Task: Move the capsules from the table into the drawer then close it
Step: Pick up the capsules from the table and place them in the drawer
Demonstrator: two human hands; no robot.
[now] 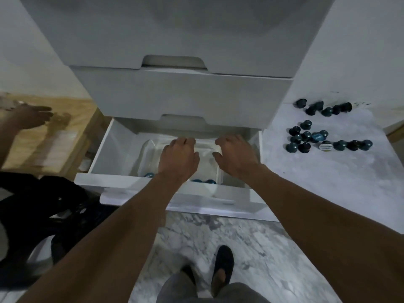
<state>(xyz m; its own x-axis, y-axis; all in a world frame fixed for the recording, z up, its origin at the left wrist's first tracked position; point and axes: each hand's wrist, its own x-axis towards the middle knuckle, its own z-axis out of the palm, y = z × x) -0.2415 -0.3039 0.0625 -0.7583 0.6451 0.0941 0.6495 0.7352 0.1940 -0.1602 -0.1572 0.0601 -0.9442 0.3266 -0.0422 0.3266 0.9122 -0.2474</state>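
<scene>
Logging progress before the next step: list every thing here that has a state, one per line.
White bottom drawer: pulled open.
Upper white drawers: shut.
Clear plastic tub in the drawer: holds a few capsules.
Dark teal coffee capsules: most remain on the marble surface.
Left hand: over the tub, fingers curled.
Right hand: same.

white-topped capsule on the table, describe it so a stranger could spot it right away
Look right of the open drawer to the marbled table. In the nearer cluster of capsules, find the front row: the white-topped capsule alone shows a pale printed lid; its neighbours are dark teal.
</scene>
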